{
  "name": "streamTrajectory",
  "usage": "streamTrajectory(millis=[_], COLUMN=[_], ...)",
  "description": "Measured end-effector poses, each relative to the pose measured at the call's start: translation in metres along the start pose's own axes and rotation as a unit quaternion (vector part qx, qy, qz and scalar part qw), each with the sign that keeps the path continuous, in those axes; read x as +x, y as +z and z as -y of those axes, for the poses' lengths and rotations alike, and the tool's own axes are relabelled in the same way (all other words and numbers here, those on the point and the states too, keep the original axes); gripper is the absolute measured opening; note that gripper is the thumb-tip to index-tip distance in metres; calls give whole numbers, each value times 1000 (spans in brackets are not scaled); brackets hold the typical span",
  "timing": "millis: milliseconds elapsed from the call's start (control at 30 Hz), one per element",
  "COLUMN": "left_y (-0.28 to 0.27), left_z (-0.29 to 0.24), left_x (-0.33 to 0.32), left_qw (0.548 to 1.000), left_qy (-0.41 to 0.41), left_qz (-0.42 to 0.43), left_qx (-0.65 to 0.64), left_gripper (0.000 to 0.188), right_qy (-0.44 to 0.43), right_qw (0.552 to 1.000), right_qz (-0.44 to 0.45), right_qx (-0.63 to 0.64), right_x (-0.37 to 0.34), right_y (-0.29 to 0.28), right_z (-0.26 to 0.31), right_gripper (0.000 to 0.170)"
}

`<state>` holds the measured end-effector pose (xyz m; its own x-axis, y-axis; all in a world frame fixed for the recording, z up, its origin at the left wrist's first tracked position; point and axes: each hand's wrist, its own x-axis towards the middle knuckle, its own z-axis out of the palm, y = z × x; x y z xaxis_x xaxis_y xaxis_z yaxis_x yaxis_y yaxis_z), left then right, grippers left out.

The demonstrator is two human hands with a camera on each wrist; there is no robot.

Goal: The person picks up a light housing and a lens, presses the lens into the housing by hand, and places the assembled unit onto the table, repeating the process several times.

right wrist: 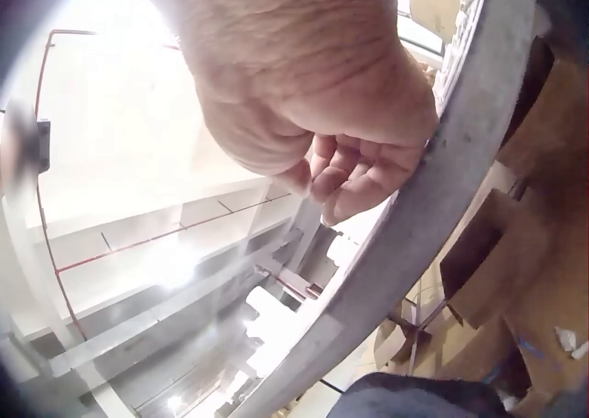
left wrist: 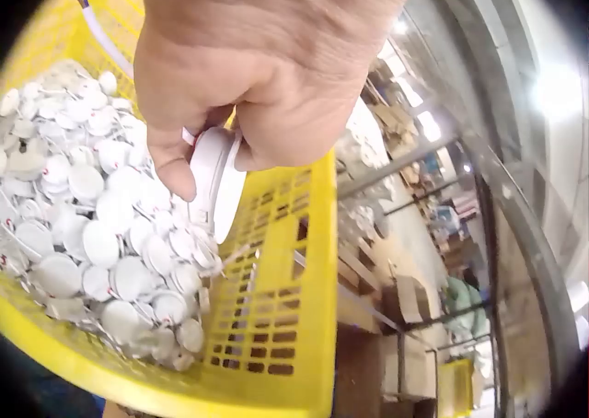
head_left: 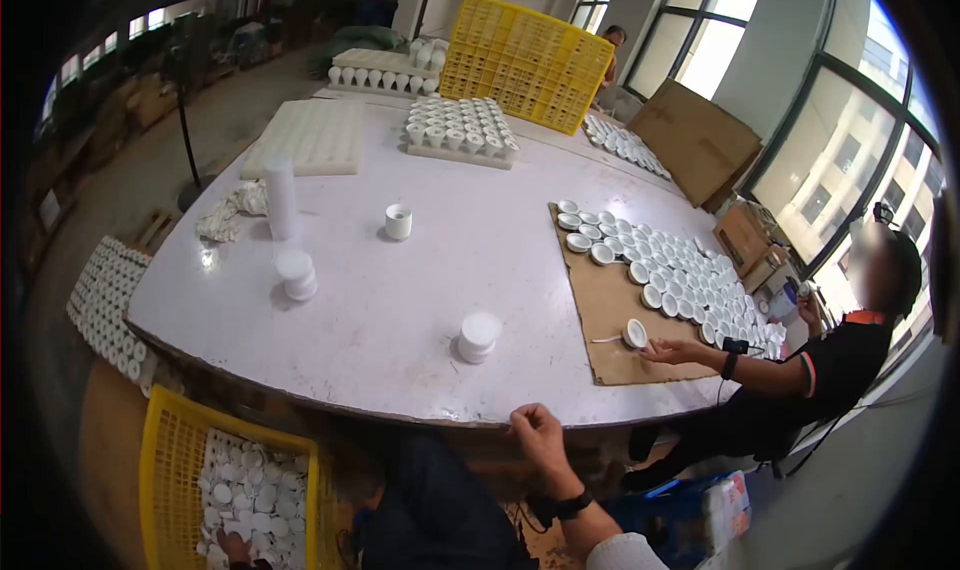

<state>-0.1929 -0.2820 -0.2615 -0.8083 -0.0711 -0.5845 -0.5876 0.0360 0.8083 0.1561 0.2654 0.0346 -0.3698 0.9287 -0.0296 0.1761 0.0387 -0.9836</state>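
Observation:
In the left wrist view my left hand [left wrist: 267, 68] pinches a round white disc-shaped piece [left wrist: 219, 183] between thumb and fingers, over the yellow crate [left wrist: 317, 289]. Below it lies a heap of similar white pieces [left wrist: 115, 243], several with thin cables. The head view shows the left hand [head_left: 235, 547] low in that crate, partly cut off by the frame's bottom. My right hand [head_left: 540, 432] is at the table's front edge, its fingers loosely curled with nothing between them. On the table [head_left: 400, 310] nearest to it stands a short stack of white discs [head_left: 479, 337].
Another disc stack [head_left: 296, 275], a tall white column [head_left: 280, 200] and a white cup-shaped piece [head_left: 398, 223] stand on the table. Rows of white round parts [head_left: 680, 270] cover a cardboard sheet [head_left: 600, 330] at right, where another person [head_left: 830, 360] reaches in. A yellow crate [head_left: 525, 60] stands behind.

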Motion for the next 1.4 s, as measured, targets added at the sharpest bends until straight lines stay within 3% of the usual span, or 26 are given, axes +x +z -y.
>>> streamTrajectory(millis=[33, 67, 100, 167, 233, 267, 300, 333, 367, 433, 467, 567, 633, 700, 733, 767, 833, 867, 933, 967, 1100, 1167, 1233, 1333, 1367, 1400], left_y=[11, 13, 4, -37, 5, 27, 45, 54, 56, 58, 60, 98, 126, 133, 126, 137, 177, 176, 204, 223, 278, 306, 328, 345, 347, 345], left_z=[4, 9, 14, 14, -13, -14, -12, -8, -2, 26, 44, 18, 10, 16, 38, 25, -44, -29, -72, -97, -135, -145, -148, -136, -124, -122], left_x=[2, 10, 14, 12, -13, -34, -54, -62, -56, -31, -23, -69, -87, -84, -52, -66, -141, -124, -173, -208, -287, -324, -351, -372, -367, -366], left_qw=[978, 911, 795, 442, 401, 396, 740, 948, 948, 920, 913, 912, 924, 926, 879, 880, 920, 899, 912, 921, 849, 799, 756, 763, 776, 779], left_qy=[63, 122, 171, 245, 183, 186, 87, -28, -28, 45, 140, 121, 109, 148, 242, 245, 130, 213, 178, 137, 151, 182, 232, 193, 209, 282], left_qz=[6, 11, 20, 57, 168, 170, 89, -9, -10, 74, 41, 77, 84, 116, 155, 151, 184, 207, 246, 286, 494, 561, 598, 612, 592, 550], left_qx=[197, 394, 582, 861, 882, 883, 661, 317, 317, 382, 381, 385, 358, 326, 379, 378, 320, 322, 276, 225, 113, 118, 132, 77, 61, 105], left_gripper=[44, 44, 45, 46, 32, 32, 24, 17, 17, 14, 17, 17, 16, 16, 17, 17, 19, 20, 19, 19, 39, 57, 70, 79, 77, 76], right_qy=[-8, -15, -10, -124, -194, -234, -259, -245, -245, -108, -87, -87, -87, -59, -15, -17, 3, 7, -125, -123, -267, -302, -350, -334, -320, -297], right_qw=[1000, 998, 996, 968, 926, 880, 842, 841, 842, 835, 836, 870, 864, 885, 903, 905, 902, 903, 883, 883, 903, 919, 906, 901, 901, 907], right_qz=[-16, -32, -50, -117, -213, -259, -295, -302, -303, -360, -342, -270, -284, -273, -260, -259, -255, -255, -294, -295, -151, -17, 118, 208, 228, 236], right_qx=[-20, -49, -80, -182, -245, -322, -369, -375, -374, -401, -420, -404, -406, -372, -341, -337, -348, -346, -343, -344, -301, -253, -209, -183, -183, -183], right_x=[1, 4, 8, 22, 41, 56, 70, 84, 95, 117, 128, 162, 173, 183, 188, 189, 176, 172, 163, 151, 78, 31, 1, -35, -44, -51], right_y=[-5, -9, -15, -31, -54, -74, -94, -114, -127, -147, -155, -173, -167, -167, -166, -164, -157, -157, -158, -154, -93, -51, -19, 21, 30, 38], right_z=[-5, 1, 7, 5, 7, -1, -7, -11, -14, -15, -16, -25, -21, -24, -25, -22, -13, -19, -30, -26, 11, 42, 47, 53, 54, 55], right_gripper=[10, 11, 11, 16, 22, 31, 38, 50, 50, 66, 80, 82, 82, 81, 80, 80, 75, 75, 73, 73, 73, 75, 76, 80, 81, 83])
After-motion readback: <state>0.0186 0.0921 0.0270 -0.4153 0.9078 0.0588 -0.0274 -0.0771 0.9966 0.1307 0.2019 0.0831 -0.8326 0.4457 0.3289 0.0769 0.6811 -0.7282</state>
